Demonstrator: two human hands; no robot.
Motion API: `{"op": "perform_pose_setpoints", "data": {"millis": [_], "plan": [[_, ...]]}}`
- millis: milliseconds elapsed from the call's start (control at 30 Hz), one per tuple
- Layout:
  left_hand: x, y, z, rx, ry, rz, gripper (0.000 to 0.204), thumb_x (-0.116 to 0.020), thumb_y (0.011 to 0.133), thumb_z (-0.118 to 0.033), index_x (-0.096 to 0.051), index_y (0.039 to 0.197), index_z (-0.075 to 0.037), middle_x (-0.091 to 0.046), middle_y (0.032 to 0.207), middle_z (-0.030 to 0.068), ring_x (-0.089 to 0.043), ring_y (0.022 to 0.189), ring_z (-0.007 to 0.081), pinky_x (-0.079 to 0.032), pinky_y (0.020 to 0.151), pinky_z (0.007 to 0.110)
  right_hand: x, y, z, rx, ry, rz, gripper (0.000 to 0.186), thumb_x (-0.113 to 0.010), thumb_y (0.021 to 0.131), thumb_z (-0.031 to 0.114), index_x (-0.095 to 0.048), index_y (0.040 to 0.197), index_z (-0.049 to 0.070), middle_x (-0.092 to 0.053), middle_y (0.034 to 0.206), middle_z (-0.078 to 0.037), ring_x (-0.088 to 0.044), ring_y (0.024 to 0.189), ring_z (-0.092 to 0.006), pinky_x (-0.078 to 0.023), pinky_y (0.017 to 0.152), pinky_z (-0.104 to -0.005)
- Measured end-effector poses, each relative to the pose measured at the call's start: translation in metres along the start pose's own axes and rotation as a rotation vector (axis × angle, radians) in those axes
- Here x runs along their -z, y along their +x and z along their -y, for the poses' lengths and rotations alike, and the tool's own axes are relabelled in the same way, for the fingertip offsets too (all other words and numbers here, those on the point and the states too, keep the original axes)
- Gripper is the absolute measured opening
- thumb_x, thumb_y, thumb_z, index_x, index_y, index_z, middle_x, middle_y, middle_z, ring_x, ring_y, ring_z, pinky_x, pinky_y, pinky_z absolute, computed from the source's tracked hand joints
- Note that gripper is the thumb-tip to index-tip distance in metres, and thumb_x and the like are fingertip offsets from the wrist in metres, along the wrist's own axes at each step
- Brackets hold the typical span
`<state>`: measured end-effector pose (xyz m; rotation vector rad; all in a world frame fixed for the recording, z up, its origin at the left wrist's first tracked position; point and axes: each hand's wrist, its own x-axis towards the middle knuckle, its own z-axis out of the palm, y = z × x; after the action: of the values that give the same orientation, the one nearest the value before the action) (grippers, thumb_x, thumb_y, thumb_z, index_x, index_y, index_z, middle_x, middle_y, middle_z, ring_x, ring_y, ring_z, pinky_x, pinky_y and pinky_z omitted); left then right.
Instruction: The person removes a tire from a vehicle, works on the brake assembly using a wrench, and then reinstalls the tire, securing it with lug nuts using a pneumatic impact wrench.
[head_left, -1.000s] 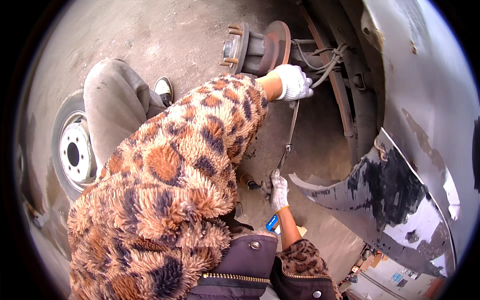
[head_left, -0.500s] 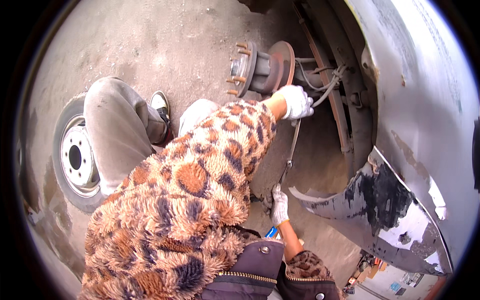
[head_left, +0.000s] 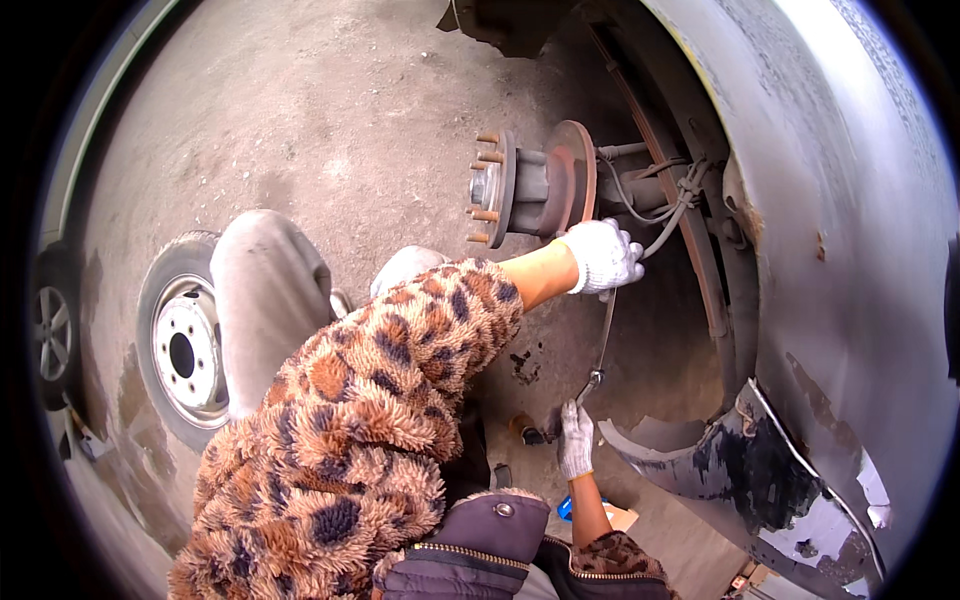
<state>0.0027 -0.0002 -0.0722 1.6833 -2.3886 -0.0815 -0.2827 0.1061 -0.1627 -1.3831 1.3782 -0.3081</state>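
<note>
My white-gloved left hand (head_left: 606, 256) is closed around the upper end of a long metal wrench-like tool (head_left: 606, 330), beside grey hoses (head_left: 674, 215). Just above that hand are a brake disc (head_left: 580, 170) and a hub (head_left: 485, 185) with several studs. My gloved right hand (head_left: 576, 440) is lower down, its fingers closed on the tool's lower end, below a metal joint (head_left: 595, 378). A rusty leaf spring (head_left: 700, 280) runs down behind the hoses to the right of my left hand.
A silver body panel (head_left: 840, 230) with a torn, scraped lower part (head_left: 750, 480) borders the right. A loose wheel (head_left: 165, 330) is at left beside grey-trousered legs (head_left: 262, 290). A car wheel (head_left: 52, 335) is at the far left. A blue and tan object (head_left: 568, 505) lies near my right forearm.
The whole scene has shifted down in the view as my head tilts, showing more wheel arch at the top. Both hands remain on the tool.
</note>
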Motion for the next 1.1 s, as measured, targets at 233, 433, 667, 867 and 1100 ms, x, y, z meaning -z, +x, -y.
{"op": "perform_pose_setpoints", "data": {"millis": [233,433,667,867,1100], "plan": [[0.004,-0.005,0.005,-0.054,-0.065,-0.119,0.027,-0.065,0.071,-0.021,-0.061,0.095,-0.01,-0.055,0.095,0.01,-0.059,0.088,0.0265,-0.05,0.071,0.039,-0.045,0.046,0.073,0.112,0.982,-0.282,0.036,-0.058,0.089,0.036,-0.057,0.098,0.001,-0.047,0.061,0.001,-0.034,0.043,-0.0058,-0.025,0.038,-0.0217],[0.003,0.003,0.002,0.121,-0.248,-0.297,0.037,-0.064,0.077,-0.039,-0.058,0.097,-0.008,-0.054,0.092,0.0119,-0.061,0.084,0.0283,-0.05,0.069,0.042,-0.048,0.054,0.088,0.165,1.005,-0.487,0.027,-0.056,0.091,0.031,-0.057,0.091,0.003,-0.044,0.057,0.001,-0.029,0.04,-0.0065,-0.022,0.038,-0.0222],[-0.002,0.006,0.005,0.164,-0.324,-0.38,0.029,-0.052,0.088,-0.034,-0.059,0.095,-0.006,-0.057,0.083,0.0149,-0.062,0.073,0.0308,-0.05,0.061,0.042,-0.066,-0.005,0.113,0.3,0.8,-0.81,0.013,-0.059,0.089,0.013,-0.061,0.092,0.0,-0.055,0.069,-0.003,-0.042,0.049,-0.0068,-0.035,0.045,-0.0219],[-0.002,0.015,0.013,0.076,-0.308,-0.235,0.028,-0.051,0.086,-0.033,-0.062,0.094,-0.009,-0.063,0.09,0.0161,-0.063,0.082,0.0328,-0.05,0.071,0.044,-0.069,-0.11,0.143,0.491,-0.21,-1.14,0.024,-0.065,0.08,-0.001,-0.058,0.103,-0.003,-0.064,0.093,-0.008,-0.056,0.072,-0.0087,-0.045,0.062,-0.0197],[-0.006,0.012,0.011,-0.059,-0.115,-0.211,0.03,-0.049,0.088,-0.035,-0.062,0.09,-0.009,-0.063,0.087,0.0158,-0.063,0.081,0.032,-0.05,0.07,0.043,-0.052,-0.131,0.143,0.452,0.15,-1.465,0.027,-0.067,0.083,0.013,-0.059,0.108,0.006,-0.061,0.089,-0.005,-0.047,0.053,-0.0039,-0.039,0.047,-0.0149]]}}
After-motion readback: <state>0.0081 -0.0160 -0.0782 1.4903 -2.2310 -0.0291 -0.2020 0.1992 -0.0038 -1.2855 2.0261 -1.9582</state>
